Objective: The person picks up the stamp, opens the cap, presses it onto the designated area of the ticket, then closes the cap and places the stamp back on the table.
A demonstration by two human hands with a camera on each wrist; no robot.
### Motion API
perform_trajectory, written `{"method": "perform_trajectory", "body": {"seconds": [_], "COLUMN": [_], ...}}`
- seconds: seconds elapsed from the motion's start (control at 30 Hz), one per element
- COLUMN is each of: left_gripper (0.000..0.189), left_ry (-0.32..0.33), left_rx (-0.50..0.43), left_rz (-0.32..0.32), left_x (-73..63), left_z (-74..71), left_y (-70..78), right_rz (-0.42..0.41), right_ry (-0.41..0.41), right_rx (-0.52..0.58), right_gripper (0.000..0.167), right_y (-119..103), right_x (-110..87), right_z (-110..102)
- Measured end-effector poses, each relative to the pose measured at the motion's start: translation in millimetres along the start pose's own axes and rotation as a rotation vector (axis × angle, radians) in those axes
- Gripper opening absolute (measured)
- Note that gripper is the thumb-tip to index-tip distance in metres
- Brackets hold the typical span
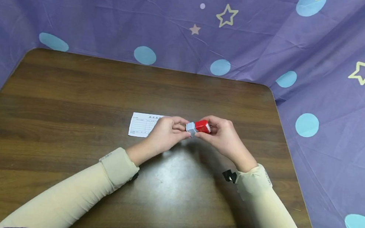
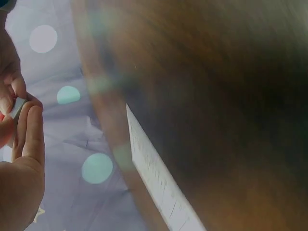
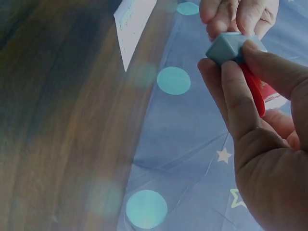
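Observation:
A small red stamp (image 1: 202, 126) with a light grey cap (image 1: 190, 128) is held above the table between both hands, lying nearly sideways. My left hand (image 1: 163, 132) pinches the grey cap end between thumb and fingers. From the other side, my right hand (image 1: 225, 136) grips the red body, its fingertips reaching the cap in the right wrist view. Red and grey still meet, with no gap visible between them. A white printed form (image 1: 139, 126) with a ruled grid lies flat on the table, partly hidden behind the left hand.
The brown wooden table (image 1: 71, 91) has rounded corners. Purple cloth (image 1: 175, 24) with stars and blue dots hangs along its back and sides. A small black piece (image 1: 229, 175) shows at the right cuff.

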State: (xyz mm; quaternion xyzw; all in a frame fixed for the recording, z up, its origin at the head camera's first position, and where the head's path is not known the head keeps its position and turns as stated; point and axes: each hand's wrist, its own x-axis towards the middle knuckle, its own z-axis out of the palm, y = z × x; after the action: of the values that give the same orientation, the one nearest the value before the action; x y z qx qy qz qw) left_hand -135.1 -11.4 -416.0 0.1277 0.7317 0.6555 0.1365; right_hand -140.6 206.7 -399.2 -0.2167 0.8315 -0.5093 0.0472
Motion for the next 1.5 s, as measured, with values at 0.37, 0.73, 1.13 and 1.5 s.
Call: {"method": "perform_trajectory", "body": {"seconds": [0.37, 0.73, 1.13, 1.5], "left_gripper": [0.038, 0.053, 0.049, 0.066], "left_ry": [-0.051, -0.042, -0.152, -0.254], "left_rx": [0.032, 0.445, 1.169, 1.177], "left_rz": [0.015, 0.094, -0.004, -0.066], "left_x": [3.3, -0.1, -49.3, -54.6], "left_z": [-0.4, -9.2, -40.3, -41.3], "left_y": [-2.4, -7.6, -32.0, -31.2], "right_rz": [-0.015, -0.02, 0.061, 0.073], "right_ry": [-0.02, -0.03, -0.099, -0.115], "right_rx": [-0.142, -0.331, -0.612, -0.614], "right_gripper": [0.029, 0.027, 0.02, 0.018], "right_y": [1, 10, 54, 60], "right_x": [0.2, 2.5, 8.9, 13.4], "right_z": [-4, -11, -32, -34]}}
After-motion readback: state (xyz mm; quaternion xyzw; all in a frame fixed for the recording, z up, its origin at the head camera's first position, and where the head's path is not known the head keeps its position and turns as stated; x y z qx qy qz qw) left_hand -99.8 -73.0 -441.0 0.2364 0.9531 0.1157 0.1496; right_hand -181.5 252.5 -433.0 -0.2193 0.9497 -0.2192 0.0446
